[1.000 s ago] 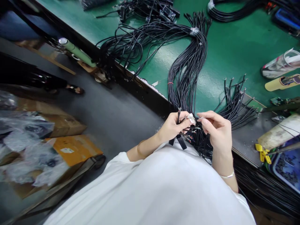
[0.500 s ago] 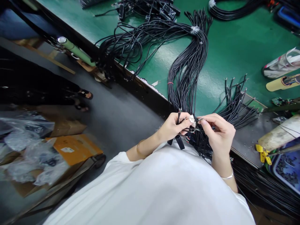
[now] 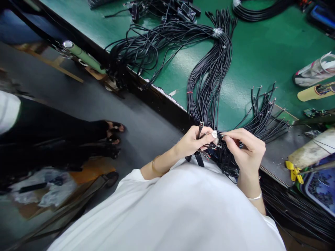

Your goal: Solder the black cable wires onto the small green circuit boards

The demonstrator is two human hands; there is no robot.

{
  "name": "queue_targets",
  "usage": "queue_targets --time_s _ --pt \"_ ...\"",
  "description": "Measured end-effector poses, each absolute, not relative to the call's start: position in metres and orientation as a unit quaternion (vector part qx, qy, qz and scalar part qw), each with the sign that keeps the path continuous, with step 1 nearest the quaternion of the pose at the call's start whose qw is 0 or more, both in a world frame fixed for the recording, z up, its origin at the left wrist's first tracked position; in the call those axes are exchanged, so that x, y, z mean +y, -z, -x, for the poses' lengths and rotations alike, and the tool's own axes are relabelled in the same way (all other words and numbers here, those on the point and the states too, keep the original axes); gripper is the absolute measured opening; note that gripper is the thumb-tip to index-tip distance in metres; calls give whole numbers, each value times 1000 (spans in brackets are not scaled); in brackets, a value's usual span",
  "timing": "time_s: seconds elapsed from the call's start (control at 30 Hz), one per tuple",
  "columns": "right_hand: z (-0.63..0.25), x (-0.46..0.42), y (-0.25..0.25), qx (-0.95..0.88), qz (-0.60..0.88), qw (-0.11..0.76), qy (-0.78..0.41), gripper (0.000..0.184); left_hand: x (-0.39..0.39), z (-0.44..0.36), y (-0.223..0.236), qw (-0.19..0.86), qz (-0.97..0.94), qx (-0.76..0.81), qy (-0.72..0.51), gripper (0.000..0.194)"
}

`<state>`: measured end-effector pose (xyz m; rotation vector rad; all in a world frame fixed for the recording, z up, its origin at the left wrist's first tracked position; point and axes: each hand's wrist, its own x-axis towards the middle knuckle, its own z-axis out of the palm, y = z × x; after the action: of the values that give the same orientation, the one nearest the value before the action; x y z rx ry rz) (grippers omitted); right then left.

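At the near edge of the counter point(image 3: 261, 52), bared wires point(image 3: 217, 146) point right

Toward the near side, the left hand point(image 3: 195, 143) is closed on several black leads point(image 3: 200, 130), with a small white piece point(image 3: 214, 134) at its fingertips. One lead runs near to far, its stripped tip at the far end; the other wires point right, toward the right hand point(image 3: 246, 148), whose thumb and forefinger pinch a thin wire end point(image 3: 223, 136). Dark cables point(image 3: 228, 162) crowd the space between the hands.

Beyond them, a long cable bundle point(image 3: 206, 76) stretches far to a clear tie point(image 3: 217, 32), where some strands bend left. Just past the right hand, another cable cluster point(image 3: 261, 116) fans its stripped tips far and right. Farther right lies a yellow-handled tool point(image 3: 293, 172). Well apart, left, is a person in black trousers point(image 3: 60, 122).
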<state>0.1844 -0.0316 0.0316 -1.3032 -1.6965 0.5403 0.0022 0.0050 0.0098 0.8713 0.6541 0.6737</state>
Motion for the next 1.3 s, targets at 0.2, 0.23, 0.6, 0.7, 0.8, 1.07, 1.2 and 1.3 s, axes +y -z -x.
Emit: queue_targets --time_s 0.2,0.23,0.6,0.7,0.8,1.07,1.2,1.3 --pt "-186 -34 -34 -706 520 438 -200 15 5 -3 -7 804 -405 303 -312 44" --pt "-186 -34 -35 -707 519 437 -201 15 5 -3 -7 809 -401 297 -311 43" --pt "-191 -25 -9 -474 433 439 -629 21 7 0 -11 819 -441 260 -260 43" --pt "-190 -33 -16 -505 525 498 -470 12 7 -3 -7 813 -405 283 -308 43" --pt "-188 -40 -28 -574 566 478 -349 10 7 -5 -7 807 -420 284 -303 42" --pt "-188 -41 -32 -630 571 448 -278 15 6 -6 -8 795 -442 285 -302 40" --pt "-190 -40 -31 -640 555 448 -287 18 6 -6 -7 796 -441 284 -303 39" --pt "-191 -40 -31 -640 550 449 -294 20 5 -6 -7 793 -444 286 -305 39"
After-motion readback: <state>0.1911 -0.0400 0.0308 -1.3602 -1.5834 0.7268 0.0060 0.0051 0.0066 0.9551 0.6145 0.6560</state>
